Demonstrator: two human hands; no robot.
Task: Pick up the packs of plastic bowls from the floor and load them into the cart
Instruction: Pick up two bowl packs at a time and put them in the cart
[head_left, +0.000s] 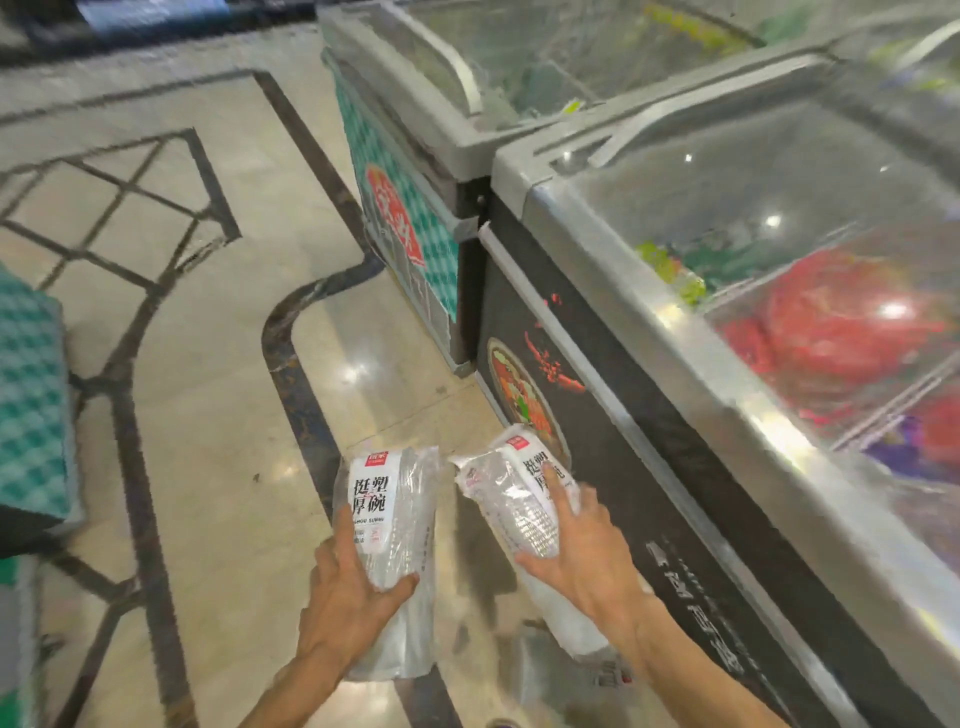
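Observation:
I hold two packs of clear plastic bowls wrapped in film with white labels and black characters. My left hand (349, 587) grips the left pack (390, 514) from below, thumb across its front. My right hand (584, 551) grips the right pack (519, 499), with the index finger laid along its label. Both packs are lifted above the tiled floor, side by side and a small gap apart. No cart shows in this view.
A black chest freezer (649, 467) with a glass lid stands close on my right, and a second freezer (415, 171) sits behind it. A green checkered unit (31, 405) is at the left edge. Glossy tiled floor (208, 338) lies ahead.

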